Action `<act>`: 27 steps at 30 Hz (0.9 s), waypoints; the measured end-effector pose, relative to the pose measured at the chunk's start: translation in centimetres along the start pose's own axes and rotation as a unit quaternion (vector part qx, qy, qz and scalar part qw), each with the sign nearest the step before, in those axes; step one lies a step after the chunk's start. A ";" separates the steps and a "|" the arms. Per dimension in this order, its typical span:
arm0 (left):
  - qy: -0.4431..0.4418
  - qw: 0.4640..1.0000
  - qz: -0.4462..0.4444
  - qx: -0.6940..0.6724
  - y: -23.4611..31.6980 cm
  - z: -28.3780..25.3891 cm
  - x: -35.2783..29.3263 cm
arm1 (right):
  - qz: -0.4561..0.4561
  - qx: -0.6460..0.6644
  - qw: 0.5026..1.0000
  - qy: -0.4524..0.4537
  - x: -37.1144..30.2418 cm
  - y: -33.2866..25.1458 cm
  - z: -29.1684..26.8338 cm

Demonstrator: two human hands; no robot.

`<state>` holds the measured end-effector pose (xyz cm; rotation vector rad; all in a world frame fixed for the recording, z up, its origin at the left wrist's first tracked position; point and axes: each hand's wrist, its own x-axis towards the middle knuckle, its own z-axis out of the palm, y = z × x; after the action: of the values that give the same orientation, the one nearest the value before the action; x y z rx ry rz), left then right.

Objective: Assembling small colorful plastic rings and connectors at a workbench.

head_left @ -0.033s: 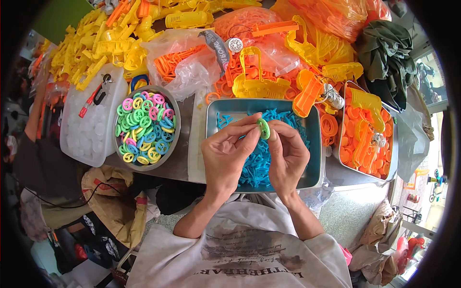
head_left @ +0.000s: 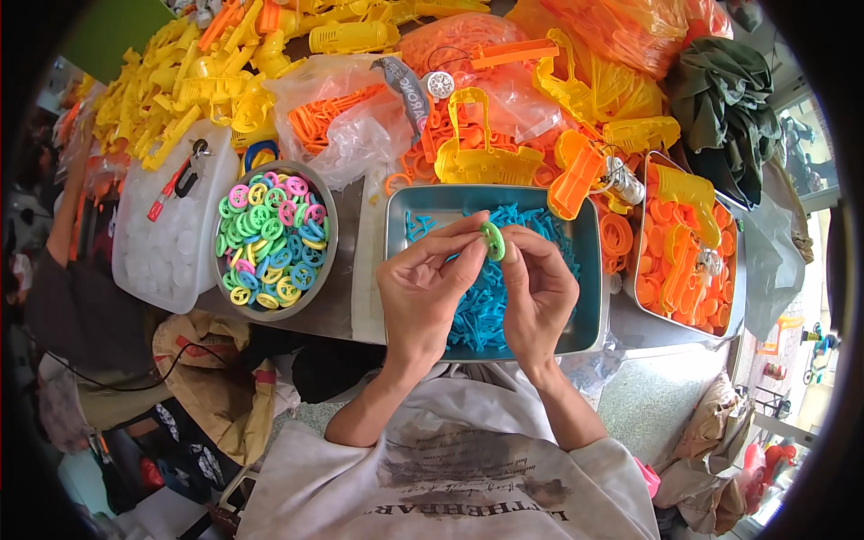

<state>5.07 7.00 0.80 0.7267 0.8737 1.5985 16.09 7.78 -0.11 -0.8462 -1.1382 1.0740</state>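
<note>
A small green plastic wheel with spokes [head_left: 492, 241] is pinched between my two hands above a metal tray [head_left: 589, 337]. My left hand [head_left: 427, 279] grips its left side with thumb and index finger. Thumb and fingertips of my right hand [head_left: 538, 292] close on its right side. Many small blue plastic pieces [head_left: 481, 310] lie in the tray under my hands; the hands hide part of them. To the left, a round metal bowl [head_left: 331, 238] holds similar wheels in green, pink, blue and yellow.
Left of the bowl is a translucent tub [head_left: 144, 265] of clear pieces, with a red-handled tool [head_left: 171, 192] on it. Another tray [head_left: 641, 301] of orange parts stands right. Yellow parts [head_left: 351, 38] and bagged orange pieces [head_left: 459, 49] pile up behind. A brown paper bag [head_left: 211, 382] sits lower left.
</note>
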 end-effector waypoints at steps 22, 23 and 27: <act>0.014 1.000 0.010 -0.001 -0.5 0.5 -0.3 | 0.088 0.017 0.995 0.048 -0.3 -0.2 0.2; 0.015 1.000 -0.011 -0.015 -0.5 0.4 -0.3 | 0.091 0.015 0.995 0.046 -0.3 -0.3 0.1; 0.011 0.998 -0.059 -0.033 -0.3 -0.1 -0.1 | 0.083 0.021 0.996 0.040 -0.4 -0.2 0.0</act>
<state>5.17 6.93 0.52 0.6008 0.8602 1.5268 16.15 7.31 -0.01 -0.9545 -0.9879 1.1859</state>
